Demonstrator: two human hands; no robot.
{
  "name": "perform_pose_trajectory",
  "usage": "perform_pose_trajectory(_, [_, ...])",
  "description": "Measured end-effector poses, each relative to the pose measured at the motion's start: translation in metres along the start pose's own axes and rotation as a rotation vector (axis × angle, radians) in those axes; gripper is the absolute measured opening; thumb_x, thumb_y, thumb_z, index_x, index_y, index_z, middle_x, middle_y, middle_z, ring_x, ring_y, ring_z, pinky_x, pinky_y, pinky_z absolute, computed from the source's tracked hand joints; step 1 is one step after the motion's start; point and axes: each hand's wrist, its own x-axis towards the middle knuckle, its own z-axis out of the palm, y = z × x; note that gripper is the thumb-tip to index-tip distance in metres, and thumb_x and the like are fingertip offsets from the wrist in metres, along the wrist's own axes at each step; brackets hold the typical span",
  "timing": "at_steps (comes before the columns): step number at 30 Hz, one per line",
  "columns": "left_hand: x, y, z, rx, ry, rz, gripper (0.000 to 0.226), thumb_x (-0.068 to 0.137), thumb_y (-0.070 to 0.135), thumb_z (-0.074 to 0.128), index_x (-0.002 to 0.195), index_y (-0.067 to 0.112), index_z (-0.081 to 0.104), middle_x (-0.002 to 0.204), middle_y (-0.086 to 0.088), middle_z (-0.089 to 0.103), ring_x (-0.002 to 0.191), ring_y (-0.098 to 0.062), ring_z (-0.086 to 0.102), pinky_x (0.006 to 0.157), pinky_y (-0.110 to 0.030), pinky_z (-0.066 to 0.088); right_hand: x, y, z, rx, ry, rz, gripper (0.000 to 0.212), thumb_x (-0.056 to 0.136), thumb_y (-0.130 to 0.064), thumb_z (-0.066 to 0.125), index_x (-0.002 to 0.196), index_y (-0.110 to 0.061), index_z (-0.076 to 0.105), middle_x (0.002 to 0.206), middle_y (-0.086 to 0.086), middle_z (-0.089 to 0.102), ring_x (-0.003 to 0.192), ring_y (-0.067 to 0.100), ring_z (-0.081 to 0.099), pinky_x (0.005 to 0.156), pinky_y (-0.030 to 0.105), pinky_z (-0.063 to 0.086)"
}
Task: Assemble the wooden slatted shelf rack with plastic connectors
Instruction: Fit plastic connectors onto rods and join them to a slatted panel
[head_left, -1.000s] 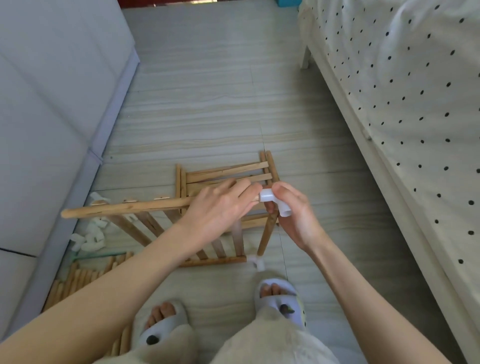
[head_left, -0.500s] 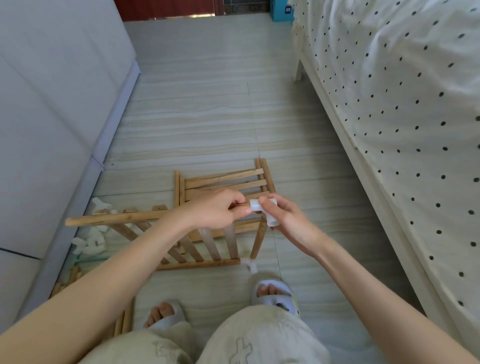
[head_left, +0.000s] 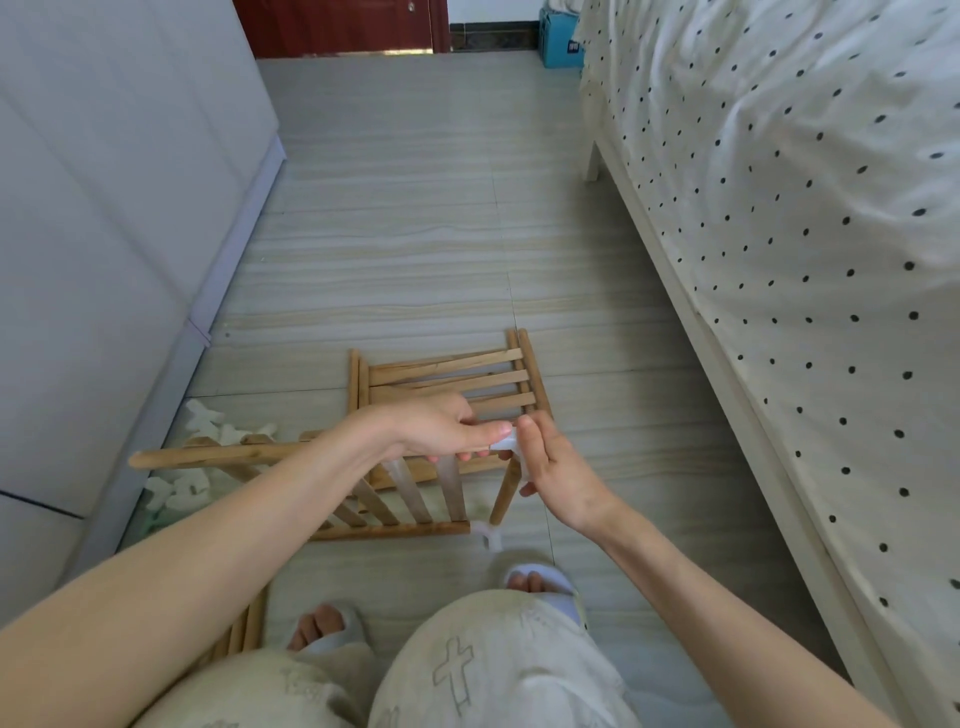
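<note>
Bare floor (head_left: 415, 218) ahead lies open – bed (head_left: 779, 208) walls the right, cabinet (head_left: 104, 208) the left

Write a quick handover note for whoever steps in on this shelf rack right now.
Left hand: grips the top wooden rail.
Right hand: fingers pinch the white plastic connector at that rail's end.
Done: slatted panel stands on the floor with a connector on its lower corner.
Left: seat this connector, then add the slatted panel lying flat behind using spare connectors by the wall.
</note>
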Motion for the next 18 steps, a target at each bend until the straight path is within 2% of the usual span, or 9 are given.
perform_pose_trajectory(4, [0.0, 0.002, -0.001, -0.025, -0.006, -0.073, 0.038, 0.087, 0.057, 0.049, 0.075, 0.022, 0.059, 0.08, 0.006, 0.059, 0.074, -0.006, 0.051, 0.058, -0.019, 0.039, -0.002, 0.0, 0.001, -0.015, -0.031, -0.002, 0.027, 0.097, -0.049, 0.02, 0.09, -0.035, 0.041, 0.089, -0.017, 0.052, 0.079, -0.003, 0.053, 0.08, 0.033, 0.047])
perform_pose_trajectory(7, [0.0, 0.003, -0.001, -0.047, -0.019, -0.118, 0.036, 0.088, 0.054, 0.05, 0.077, 0.021, 0.058, 0.082, 0.005, 0.059, 0.075, -0.004, 0.05, 0.057, -0.019, 0.039, 0.0, 0.0, 0.003, -0.019, -0.012, -0.004, 0.028, 0.098, -0.047, 0.02, 0.088, -0.033, 0.042, 0.086, -0.016, 0.05, 0.08, -0.005, 0.051, 0.079, 0.025, 0.039])
perform_pose_trajectory(11, [0.0, 0.005, 0.0, -0.053, -0.018, -0.161, 0.034, 0.09, 0.051, 0.05, 0.084, 0.018, 0.058, 0.081, 0.005, 0.059, 0.076, -0.005, 0.051, 0.058, -0.02, 0.039, -0.002, 0.0, 0.005, -0.018, -0.013, -0.02, 0.027, 0.099, -0.044, 0.022, 0.088, -0.029, 0.042, 0.083, -0.014, 0.05, 0.077, -0.023, 0.048, 0.069, 0.008, 0.035])
perform_pose_trajectory(12, [-0.001, 0.006, -0.001, -0.053, -0.024, -0.172, 0.033, 0.091, 0.049, 0.05, 0.085, 0.018, 0.058, 0.082, 0.004, 0.058, 0.076, -0.006, 0.05, 0.058, -0.02, 0.039, -0.002, 0.001, 0.005, -0.021, -0.013, -0.021, 0.027, 0.099, -0.043, 0.022, 0.089, -0.028, 0.042, 0.083, -0.014, 0.05, 0.077, -0.02, 0.049, 0.069, 0.008, 0.036])
perform_pose_trajectory(16, [-0.002, 0.011, -0.002, -0.059, -0.042, -0.209, 0.026, 0.095, 0.04, 0.051, 0.085, 0.017, 0.058, 0.081, 0.002, 0.057, 0.075, -0.008, 0.049, 0.059, -0.021, 0.039, -0.001, 0.001, 0.006, -0.059, 0.001, -0.024, 0.029, 0.099, -0.045, 0.02, 0.092, -0.027, 0.042, 0.084, -0.01, 0.054, 0.084, 0.007, 0.054, 0.083, 0.035, 0.045])
perform_pose_trajectory(18, [-0.002, 0.012, -0.001, -0.062, -0.039, -0.226, 0.024, 0.096, 0.036, 0.05, 0.092, 0.014, 0.06, 0.082, 0.002, 0.057, 0.076, -0.009, 0.049, 0.059, -0.021, 0.039, -0.001, 0.001, 0.007, -0.065, 0.0, -0.017, 0.027, 0.099, -0.046, 0.02, 0.088, -0.031, 0.04, 0.083, -0.008, 0.055, 0.085, 0.013, 0.056, 0.085, 0.04, 0.045])
